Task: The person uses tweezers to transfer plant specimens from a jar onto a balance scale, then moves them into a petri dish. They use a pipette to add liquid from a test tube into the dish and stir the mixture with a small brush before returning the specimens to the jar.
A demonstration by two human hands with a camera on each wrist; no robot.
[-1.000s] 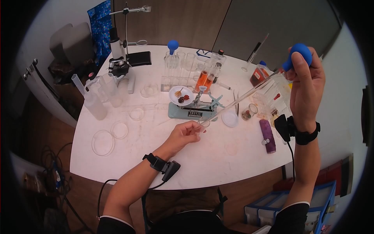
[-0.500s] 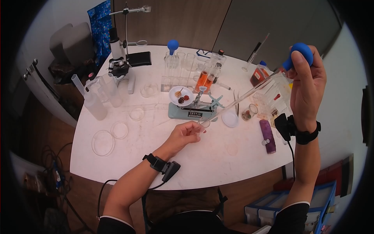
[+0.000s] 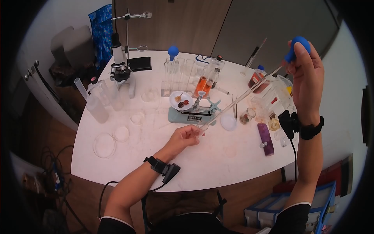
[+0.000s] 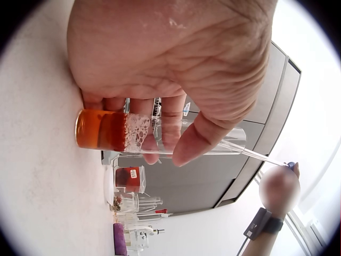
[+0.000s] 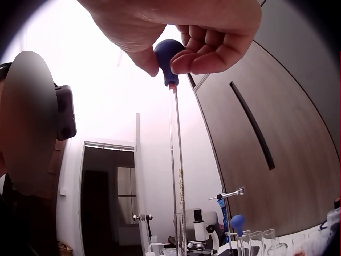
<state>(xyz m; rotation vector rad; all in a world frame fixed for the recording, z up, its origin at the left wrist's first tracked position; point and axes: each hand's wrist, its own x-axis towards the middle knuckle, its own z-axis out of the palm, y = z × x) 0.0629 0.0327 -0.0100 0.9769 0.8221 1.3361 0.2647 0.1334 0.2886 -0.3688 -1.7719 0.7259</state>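
Note:
My left hand [image 3: 184, 140] holds a clear glass tube [image 4: 160, 130] near the table's middle, thumb on one side and fingers on the other. In the left wrist view orange-red liquid [image 4: 101, 129] fills its lower part, with foam above. Raised at the right, my right hand [image 3: 309, 84] pinches a blue rubber bulb [image 5: 169, 56] between thumb and fingers. From the bulb a long glass pipette [image 3: 249, 91] slants down to the left, its lower end inside the tube's mouth. Printed graduations show on the pipette in the right wrist view.
Behind my left hand stands a green balance [image 3: 191, 117] with a white dish [image 3: 180, 101]. Further back are orange-filled tubes [image 3: 202, 86] and a microscope [image 3: 119, 60]. Petri dishes [image 3: 104, 145] and plastic bottles [image 3: 97, 110] are at left; a purple cylinder [image 3: 265, 138] and a white dish [image 3: 228, 121] at right.
The head view has tilted slightly, so the table things sit a little lower. My right hand and the bulb appear slightly higher; both holds are unchanged.

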